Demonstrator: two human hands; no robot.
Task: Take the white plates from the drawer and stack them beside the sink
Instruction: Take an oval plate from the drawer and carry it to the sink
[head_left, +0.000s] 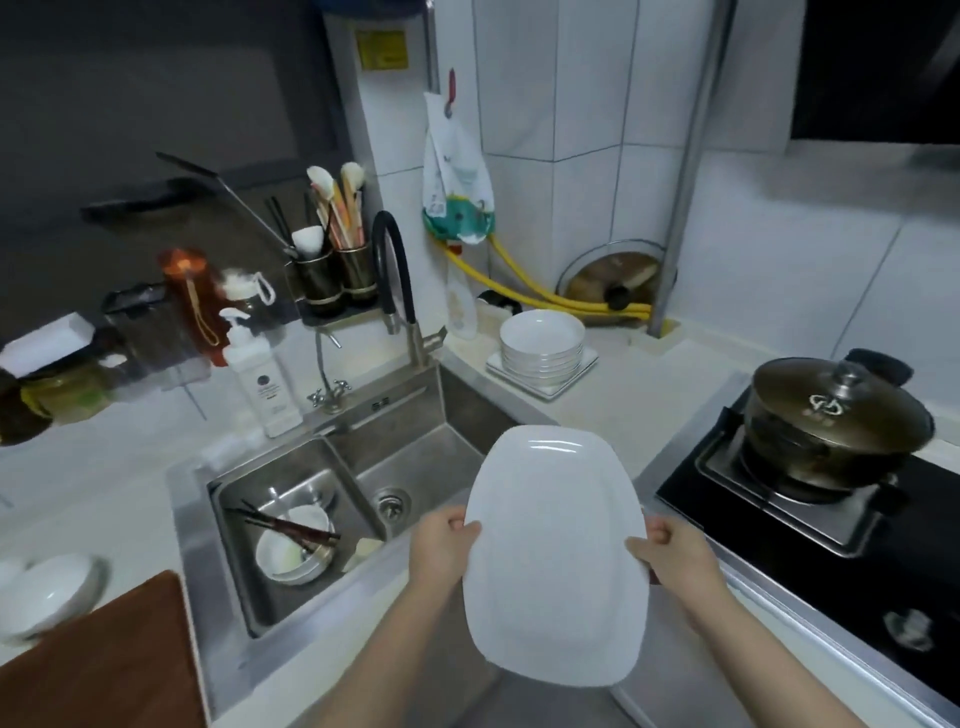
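Both hands hold one white plate (556, 556) in the air above the counter's front edge, right of the sink (332, 519). Left hand (441, 551) pinches its left rim, thumb on top; right hand (675, 558) pinches the right rim, fingers curled under. Stack of bowls (543, 343) on square plates (582, 371) sits at the counter's back, right of the sink. Pot (831, 415) on stove (779, 519) at right.

A pale countertop (639, 410) wraps round a steel sink (332, 467) set into it. To the sink's right sits a stack of white bowls (543, 345) on square plates (566, 382) — further right, a black hob (779, 525) carrying a lidded pot (836, 415). Left of the sink: a white pump bottle (262, 376), a wooden board (109, 660) and white bowls (47, 597).
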